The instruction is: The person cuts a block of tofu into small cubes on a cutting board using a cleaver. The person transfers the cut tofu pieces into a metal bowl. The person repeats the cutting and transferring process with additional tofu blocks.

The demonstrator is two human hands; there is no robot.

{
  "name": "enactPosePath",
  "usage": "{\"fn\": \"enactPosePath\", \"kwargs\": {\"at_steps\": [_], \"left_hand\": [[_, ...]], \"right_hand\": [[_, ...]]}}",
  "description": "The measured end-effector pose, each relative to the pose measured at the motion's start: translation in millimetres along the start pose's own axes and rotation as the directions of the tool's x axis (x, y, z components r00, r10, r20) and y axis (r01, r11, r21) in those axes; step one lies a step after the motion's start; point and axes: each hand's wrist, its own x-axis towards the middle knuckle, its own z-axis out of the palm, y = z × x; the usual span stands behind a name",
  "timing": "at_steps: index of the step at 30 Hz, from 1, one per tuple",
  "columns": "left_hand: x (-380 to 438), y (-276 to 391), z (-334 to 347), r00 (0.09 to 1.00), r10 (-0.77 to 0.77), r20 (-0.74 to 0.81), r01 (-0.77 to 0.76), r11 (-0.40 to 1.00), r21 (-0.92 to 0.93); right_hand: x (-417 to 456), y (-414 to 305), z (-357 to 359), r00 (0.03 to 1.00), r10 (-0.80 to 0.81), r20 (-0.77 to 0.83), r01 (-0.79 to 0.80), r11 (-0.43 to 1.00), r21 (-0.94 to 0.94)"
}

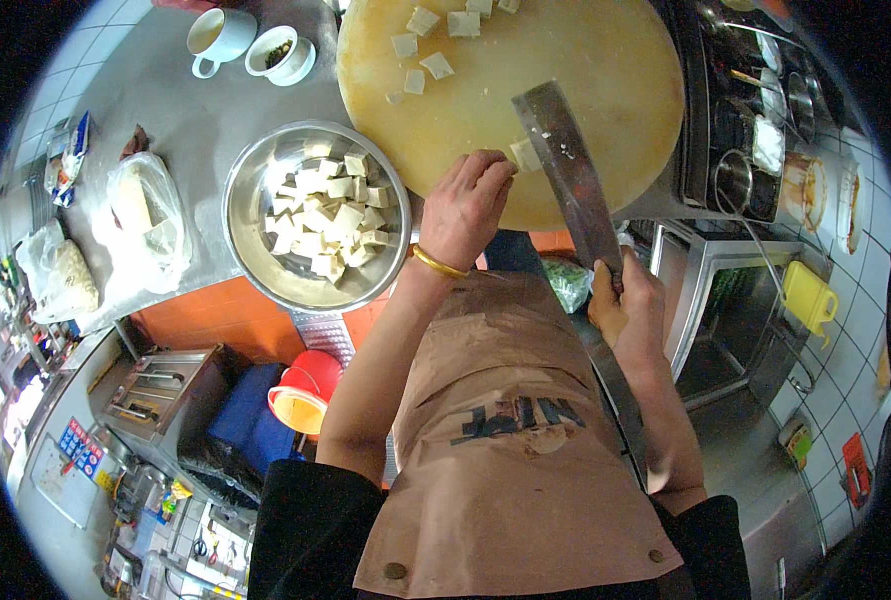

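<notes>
My right hand (633, 300) grips a wide-bladed kitchen knife (576, 172), whose blade lies over a round yellowed cutting board (610, 97). A pale tofu piece (525, 154) sits beside the blade, partly hidden by it. Close to that piece, at the board's near edge, is my left hand (469, 196), fingers curled and a gold bangle on the wrist; whether it holds anything is hidden. Several tofu cubes (463, 24) lie scattered on the far left of the board. A steel bowl (246, 262) with many tofu cubes (333, 217) stands left of my left hand.
On the steel counter (190, 112) stand a white mug (228, 37) and a small white cup (280, 56). Plastic bags (149, 217) lie at its left. Dark trays with metal containers (745, 172) are right of the board. A red bucket (310, 382) is below, left of my apron.
</notes>
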Motion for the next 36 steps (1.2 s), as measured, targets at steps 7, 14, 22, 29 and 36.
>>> {"fn": "enactPosePath", "kwargs": {"at_steps": [7, 14, 22, 29, 36], "left_hand": [[1.2, 0.6, -0.9, 1.000, 0.004, -0.005, -0.004, 1.000, 0.009], [4.6, 2.2, 3.1, 0.999, 0.001, -0.044, -0.002, 1.000, -0.015], [13.6, -2.9, 24.6, 0.996, 0.088, -0.016, -0.086, 0.992, 0.091], [8.0, -8.2, 25.0, 0.995, 0.095, -0.005, -0.094, 0.995, 0.041], [12.3, -4.3, 22.5, 0.995, 0.099, -0.020, -0.098, 0.995, 0.032]], "right_hand": [[3.1, 2.4, -2.9, 0.996, -0.089, 0.016, 0.090, 0.994, -0.069], [7.0, 15.9, 8.6, 0.994, -0.099, 0.036, 0.104, 0.981, -0.164], [9.0, 25.5, 26.7, 0.993, -0.121, -0.010, 0.119, 0.989, -0.090], [-8.3, 9.9, -7.9, 0.995, 0.018, -0.097, -0.019, 1.000, -0.008], [2.5, 7.5, -14.2, 0.999, 0.051, -0.020, -0.052, 0.995, -0.081]]}}
